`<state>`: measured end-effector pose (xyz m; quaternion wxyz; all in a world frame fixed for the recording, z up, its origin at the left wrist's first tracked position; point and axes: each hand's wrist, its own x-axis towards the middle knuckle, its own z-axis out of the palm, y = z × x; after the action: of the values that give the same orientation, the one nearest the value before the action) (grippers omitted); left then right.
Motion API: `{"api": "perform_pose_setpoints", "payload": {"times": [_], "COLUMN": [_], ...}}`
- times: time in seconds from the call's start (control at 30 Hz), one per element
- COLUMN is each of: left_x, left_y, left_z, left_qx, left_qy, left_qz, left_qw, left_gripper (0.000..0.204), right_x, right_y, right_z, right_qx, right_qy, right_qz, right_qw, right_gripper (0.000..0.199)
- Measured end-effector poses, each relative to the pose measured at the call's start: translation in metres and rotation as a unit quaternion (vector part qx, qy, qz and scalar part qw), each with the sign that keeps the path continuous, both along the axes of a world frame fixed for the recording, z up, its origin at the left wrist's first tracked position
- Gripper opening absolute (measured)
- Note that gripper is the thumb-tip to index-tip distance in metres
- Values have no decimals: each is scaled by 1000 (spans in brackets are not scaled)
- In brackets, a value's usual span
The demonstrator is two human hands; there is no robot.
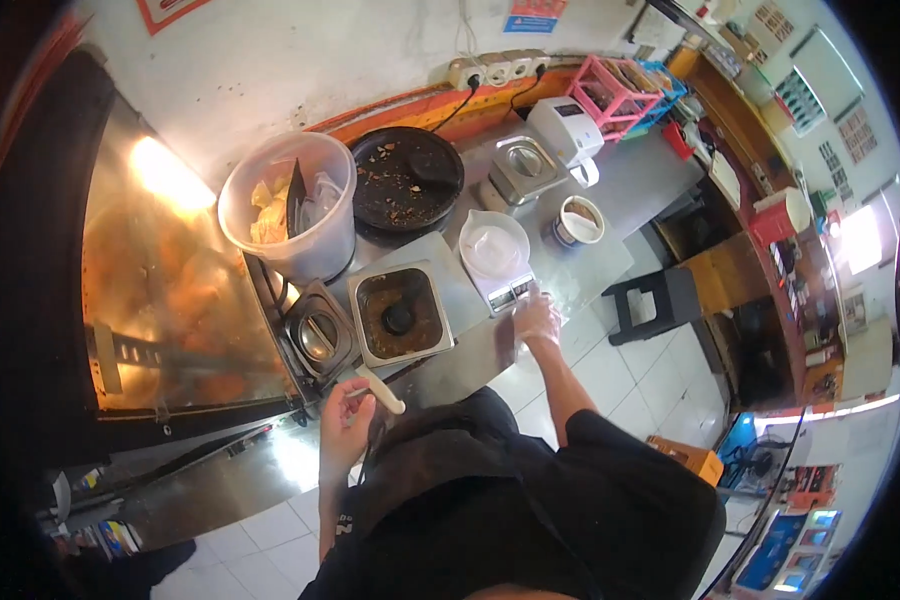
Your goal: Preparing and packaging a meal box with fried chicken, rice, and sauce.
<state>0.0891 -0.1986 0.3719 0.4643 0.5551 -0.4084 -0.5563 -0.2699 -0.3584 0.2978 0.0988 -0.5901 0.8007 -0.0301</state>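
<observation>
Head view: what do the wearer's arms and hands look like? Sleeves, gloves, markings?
Both forearms are bare below short black sleeves. The right hand wears a thin, clear, loose disposable plastic glove, crinkled and slightly shiny. The left hand looks ungloved. A small white marking sits on the black garment near the left elbow; too small to read. No watch or jewellery can be made out.

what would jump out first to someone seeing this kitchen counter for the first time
The glowing heated display case at the left dominates, bright with orange light. Beside it on the steel counter stand a big translucent bucket and a round black pan strewn with crumbs. Nearer, the left hand holds a white-handled utensil by a square sauce pan, while the gloved right hand touches a small scale.
</observation>
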Motion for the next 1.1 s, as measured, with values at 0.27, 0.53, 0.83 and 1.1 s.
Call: {"api": "perform_pose_setpoints", "payload": {"times": [0.27, 0.53, 0.83, 1.1], "left_x": [-5, -20, -35, -46], "left_y": [4, -17, -21, -37], "left_z": [-26, -63, -66, -79], "left_qx": [13, 62, 67, 86], "left_qy": [-36, -34, -23, -48], "left_qz": [38, 113, 169, 257], "left_qw": [999, 991, 983, 961], "left_gripper": [28, 37, 32, 29], "right_x": [117, 158, 143, 148], "right_y": [0, -78, -83, -67], "right_z": [44, 56, 45, 45], "right_qx": [-175, -14, 28, -127], "right_qy": [-168, 185, -103, -215], "right_qz": [369, 591, 560, 603], "right_qw": [897, 785, 821, 758], "right_gripper": [25, 15, 22, 11]}}
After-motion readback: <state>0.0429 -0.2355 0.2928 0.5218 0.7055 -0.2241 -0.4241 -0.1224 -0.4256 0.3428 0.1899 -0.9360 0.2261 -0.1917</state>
